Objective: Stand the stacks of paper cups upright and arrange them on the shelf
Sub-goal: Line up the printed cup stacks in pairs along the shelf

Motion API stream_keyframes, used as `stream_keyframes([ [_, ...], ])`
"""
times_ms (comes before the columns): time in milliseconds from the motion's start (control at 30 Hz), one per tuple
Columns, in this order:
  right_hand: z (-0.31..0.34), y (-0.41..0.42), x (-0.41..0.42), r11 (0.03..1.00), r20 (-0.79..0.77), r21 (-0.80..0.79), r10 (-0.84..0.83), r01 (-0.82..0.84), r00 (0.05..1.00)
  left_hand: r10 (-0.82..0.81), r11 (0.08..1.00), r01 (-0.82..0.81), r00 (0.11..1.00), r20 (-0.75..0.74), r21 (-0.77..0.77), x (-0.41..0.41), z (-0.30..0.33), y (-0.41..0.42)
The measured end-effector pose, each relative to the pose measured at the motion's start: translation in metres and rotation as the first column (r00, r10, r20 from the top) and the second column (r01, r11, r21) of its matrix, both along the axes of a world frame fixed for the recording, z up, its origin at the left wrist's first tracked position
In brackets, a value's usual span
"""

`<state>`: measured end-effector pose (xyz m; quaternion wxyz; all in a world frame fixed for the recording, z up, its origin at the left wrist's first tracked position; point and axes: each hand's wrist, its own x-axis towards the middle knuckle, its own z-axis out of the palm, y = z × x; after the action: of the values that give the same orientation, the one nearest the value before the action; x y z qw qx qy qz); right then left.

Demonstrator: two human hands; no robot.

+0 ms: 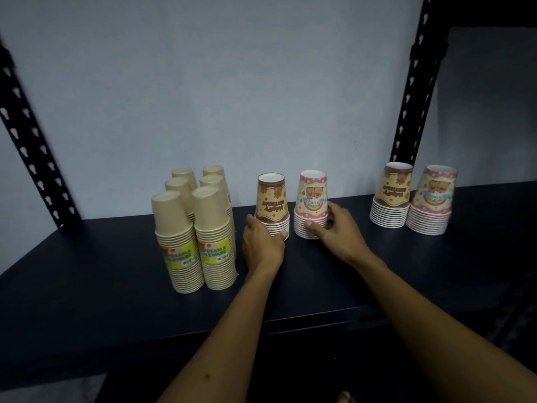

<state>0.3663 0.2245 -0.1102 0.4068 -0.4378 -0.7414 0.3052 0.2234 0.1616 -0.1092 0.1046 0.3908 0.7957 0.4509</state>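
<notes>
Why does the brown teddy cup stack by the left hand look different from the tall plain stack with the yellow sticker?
The brown teddy stack is short with printed bears; the plain stack is taller, tan, with a yellow label. The left hand holds the teddy stack; nothing touches the plain one. Both stand rim-down on the shelf.

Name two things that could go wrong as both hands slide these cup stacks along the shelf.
1. The left hand holds the brown printed cup stack only at its base, so a quick push might tip it.
2. That stack stands close to the tall plain beige cup stacks; a nudge leftward could topple them.
</notes>
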Motion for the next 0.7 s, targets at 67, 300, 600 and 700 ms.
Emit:
stream_keyframes([
  [67,-0.004,0.002,0.001,1.000,0.035,0.002,0.002,-0.002,0.999,0.004,1.000,-0.005,1.000,0.031,0.025,-0.002,-0.001,-0.001],
  [300,0.001,-0.008,0.007,0.999,-0.025,-0.040,0.011,-0.012,1.000,0.009,0.996,-0.013,0.999,0.041,0.093,-0.006,-0.004,-0.003],
  [600,0.000,-0.009,0.003,1.000,-0.003,0.009,0.030,-0.030,1.000,0.050,0.996,-0.052,0.998,0.026,0.076,-0.002,-0.001,-0.007],
  [700,0.000,-0.010,0.003,0.998,-0.005,0.011,0.058,-0.058,0.998,0.053,0.996,-0.055,0.998,0.026,0.075,-0.002,-0.001,-0.006],
])
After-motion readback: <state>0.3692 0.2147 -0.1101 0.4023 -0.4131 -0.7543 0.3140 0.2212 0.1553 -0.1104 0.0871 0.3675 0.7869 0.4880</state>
